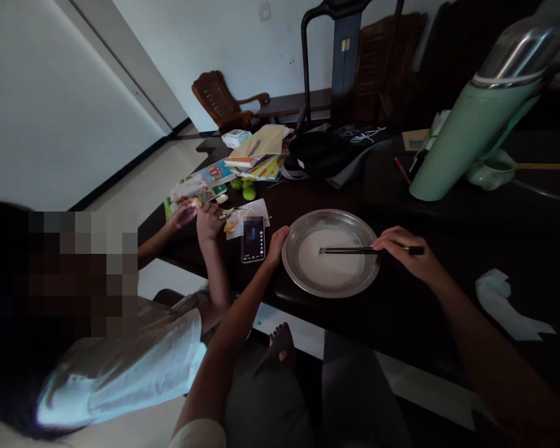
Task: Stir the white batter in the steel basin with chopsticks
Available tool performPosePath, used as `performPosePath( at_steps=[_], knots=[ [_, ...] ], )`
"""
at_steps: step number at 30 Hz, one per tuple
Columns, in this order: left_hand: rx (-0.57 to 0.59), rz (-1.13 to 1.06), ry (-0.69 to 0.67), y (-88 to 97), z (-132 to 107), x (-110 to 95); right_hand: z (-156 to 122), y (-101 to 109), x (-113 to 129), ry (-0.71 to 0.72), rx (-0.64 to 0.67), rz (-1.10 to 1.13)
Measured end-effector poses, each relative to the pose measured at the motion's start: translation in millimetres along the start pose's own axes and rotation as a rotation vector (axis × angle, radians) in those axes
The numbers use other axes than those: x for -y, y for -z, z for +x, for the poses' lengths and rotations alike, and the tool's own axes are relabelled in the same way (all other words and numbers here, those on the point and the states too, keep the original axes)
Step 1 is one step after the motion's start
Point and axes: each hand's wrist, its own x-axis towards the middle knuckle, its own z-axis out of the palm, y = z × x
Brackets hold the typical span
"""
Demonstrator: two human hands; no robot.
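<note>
A round metal basin (293,274) stands on the dark table in front of me, with a pale, milky mixture (331,267) in its bottom. My left hand (277,244) is closed on the basin's left rim. In my right hand (404,249), by the basin's right rim, is a pair of dark chopsticks (350,251). Their tips reach over the middle of the mixture; whether they dip into it I cannot tell. A phone (253,239) with a lit screen lies just left of my left hand.
A person (135,367) sits at my left, both hands (209,219) over the table. Several green limes (249,193), books and papers (261,149) lie beyond. At right stand a tall green thermos (466,137) and a small green cup (492,169); crumpled tissue (508,305) lies nearer.
</note>
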Motion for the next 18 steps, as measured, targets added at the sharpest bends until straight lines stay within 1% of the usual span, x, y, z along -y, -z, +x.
performPosePath(
  at_steps=[1, 2, 5, 7, 10, 11, 13, 16, 17, 18],
  knots=[
    [-0.001, -0.006, 0.002, -0.3, 0.1, 0.4, 0.1, 0.2, -0.7, 0.008, 0.0, -0.022],
    [0.0, -0.01, 0.004, -0.5, 0.3, 0.8, 0.2, 1.8, -1.8, 0.01, -0.03, -0.037],
    [0.01, -0.011, -0.009, -0.8, 0.9, 2.1, -0.3, 10.0, -5.4, -0.029, -0.172, -0.017],
    [0.015, -0.015, -0.011, -0.8, 1.3, 2.4, -0.9, 11.8, -5.7, -0.048, -0.157, 0.027],
    [0.013, -0.026, -0.001, -0.7, 1.5, 1.8, -0.9, 5.7, -2.5, -0.041, -0.013, 0.021],
    [0.011, -0.027, -0.001, -0.6, 1.4, 1.5, -0.7, 3.6, -1.6, -0.034, 0.016, 0.005],
    [0.009, -0.025, 0.001, -0.4, 1.1, 1.2, -0.1, 3.0, -0.9, -0.03, -0.026, -0.023],
    [0.004, -0.028, 0.004, -0.1, 0.5, 1.3, 0.0, 8.1, -1.8, -0.046, -0.145, 0.011],
    [0.002, -0.028, 0.004, 0.0, 0.3, 1.4, -0.3, 9.2, -1.8, -0.051, -0.15, 0.038],
    [0.003, -0.026, 0.004, 0.0, 0.2, 1.4, -0.5, 9.1, -1.4, -0.058, -0.12, 0.058]
  ],
)
